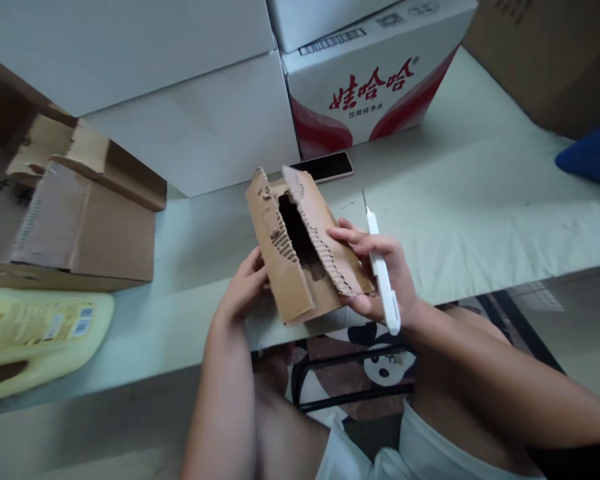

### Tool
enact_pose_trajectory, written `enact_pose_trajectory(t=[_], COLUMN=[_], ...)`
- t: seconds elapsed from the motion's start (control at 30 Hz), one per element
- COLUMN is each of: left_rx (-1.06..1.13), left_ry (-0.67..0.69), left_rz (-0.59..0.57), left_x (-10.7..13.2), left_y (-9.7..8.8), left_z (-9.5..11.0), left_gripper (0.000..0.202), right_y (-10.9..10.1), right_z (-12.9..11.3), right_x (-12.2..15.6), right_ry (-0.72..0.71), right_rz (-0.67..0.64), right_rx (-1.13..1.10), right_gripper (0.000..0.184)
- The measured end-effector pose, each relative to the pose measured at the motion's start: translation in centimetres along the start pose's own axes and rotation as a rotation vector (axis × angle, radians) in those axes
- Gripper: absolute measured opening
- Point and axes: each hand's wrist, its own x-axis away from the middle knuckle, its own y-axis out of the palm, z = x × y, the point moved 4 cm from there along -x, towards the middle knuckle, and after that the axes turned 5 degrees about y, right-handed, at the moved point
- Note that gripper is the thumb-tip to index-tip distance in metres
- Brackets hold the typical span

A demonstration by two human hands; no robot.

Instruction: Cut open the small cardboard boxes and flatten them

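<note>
A small brown corrugated cardboard box (290,267), its top torn open with ragged edges, is held above the table's near edge. My left hand (243,287) grips its left side from below, fingers curled against the cardboard. My right hand (380,273) holds the box's right flap with fingers and thumb, and a white utility knife (383,280) lies clamped in the same hand, its blade pointing away from me.
A black phone (325,167) lies behind the box. White cartons, one with red lettering (375,80), stand at the back. Torn brown cardboard (80,213) and a yellow bottle (35,333) lie left. A blue object (593,157) is at right. The table (480,200) has a pale cover.
</note>
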Motion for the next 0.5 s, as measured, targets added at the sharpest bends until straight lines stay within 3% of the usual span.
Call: enact_pose_trajectory(t=[0.07,0.1,0.17,0.23,0.33,0.5], left_rx=[-0.014,-0.004,0.04,0.081,0.042,-0.148], left_ry=[-0.089,-0.073,0.123,0.386,0.624,0.667], left_rz=[0.02,0.086,0.264,0.359,0.394,0.351], left_x=[-0.1,-0.2,-0.5,-0.4,0.2,0.8], left_y=[0.0,-0.3,-1.2,-1.8,-2.6,-4.3], left_z=[-0.6,-0.6,0.2,1.4,3.1,4.5], left_gripper=[0.033,0.034,0.041,0.05,0.057,0.039], right_y=[-0.1,-0.1,0.1,0.3,0.6,1.0], right_z=[0.3,0.4,0.4,0.3,0.1,-0.2], right_x=[-0.1,-0.1,-0.1,0.0,0.0,0.2], right_ry=[0.04,0.058,0.08,0.088,0.112,0.132], right_rz=[-0.033,-0.068,-0.154,-0.228,-0.305,-0.414], right_rx=[0.038,0.043,0.022,-0.021,-0.107,-0.201], right_gripper=[0.047,0.046,0.043,0.041,0.042,0.034])
